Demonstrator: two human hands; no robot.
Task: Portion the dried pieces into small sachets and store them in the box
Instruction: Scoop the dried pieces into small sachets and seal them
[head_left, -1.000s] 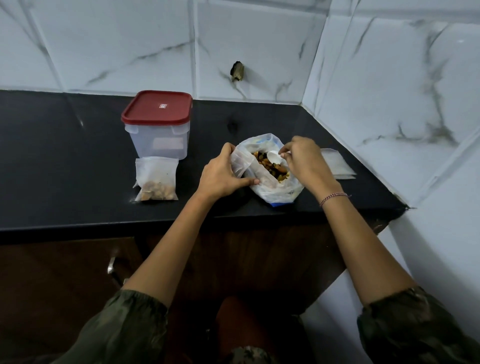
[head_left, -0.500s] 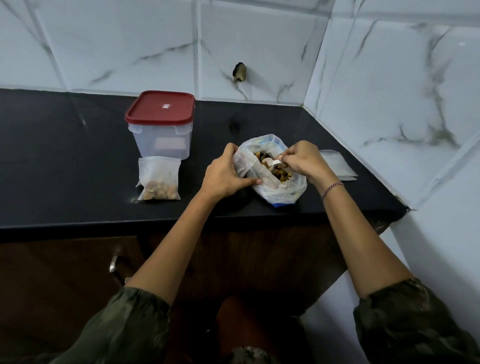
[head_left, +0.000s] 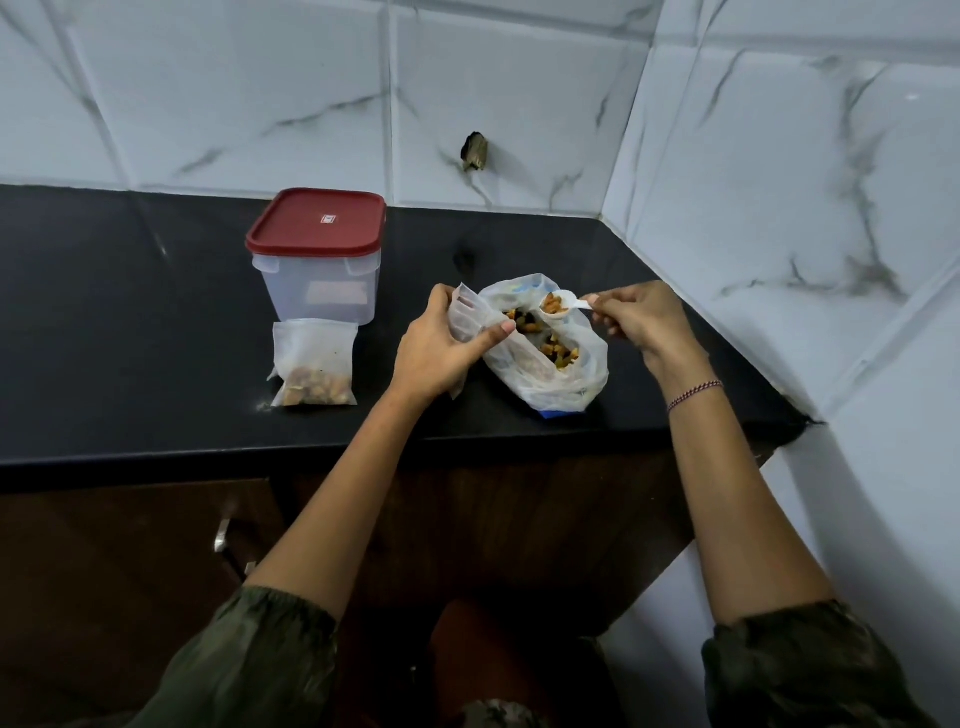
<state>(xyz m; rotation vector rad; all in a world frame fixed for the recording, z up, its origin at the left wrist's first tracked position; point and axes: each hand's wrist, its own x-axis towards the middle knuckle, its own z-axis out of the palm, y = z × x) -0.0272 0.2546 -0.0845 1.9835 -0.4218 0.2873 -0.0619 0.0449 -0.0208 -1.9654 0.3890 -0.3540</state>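
Note:
A white plastic bag (head_left: 566, 382) of dried pieces (head_left: 558, 351) lies open on the black counter (head_left: 130, 322). My right hand (head_left: 641, 319) pinches a small white spoon (head_left: 563, 304) heaped with pieces, lifted over the bag's mouth. My left hand (head_left: 436, 353) grips an empty clear sachet (head_left: 470, 317) held upright at the bag's left edge. A filled sachet (head_left: 314, 364) lies flat in front of the clear box (head_left: 319, 283), whose red lid (head_left: 317, 221) is on.
Marble-tiled walls close the counter at the back and right, forming a corner. A dark stub (head_left: 475, 150) sticks out of the back wall. Brown cabinet fronts with a metal handle (head_left: 223, 535) sit below the counter's front edge.
My right hand has dipped the spoon into the bag and raised it loaded with pieces. My left hand has lifted the sachet more upright. The loose sachets at right are now hidden.

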